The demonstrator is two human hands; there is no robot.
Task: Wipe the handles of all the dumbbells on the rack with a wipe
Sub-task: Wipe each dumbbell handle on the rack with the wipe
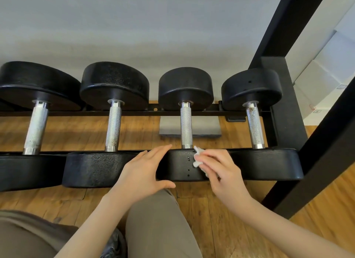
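Dumbbells sit side by side across the rack point(192, 113), near heads toward you, so each knurled handle spans the gap between the rails within easy reach. Your left hand point(143, 171) lies open, fingers straight against the near head of the third dumbbell point(181, 164), likely to steady it, while your right hand point(219, 171) pinches the crumpled wipe point(197, 157) on that same head. Just beyond, its handle point(186, 127) looks like your next target, and the rightmost handle point(254, 127) shows brownish spots.

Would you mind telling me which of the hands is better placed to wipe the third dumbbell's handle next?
Probably the right hand: it pinches the crumpled white wipe just below the knurled steel handle, while the left hand rests empty on the black dumbbell head.
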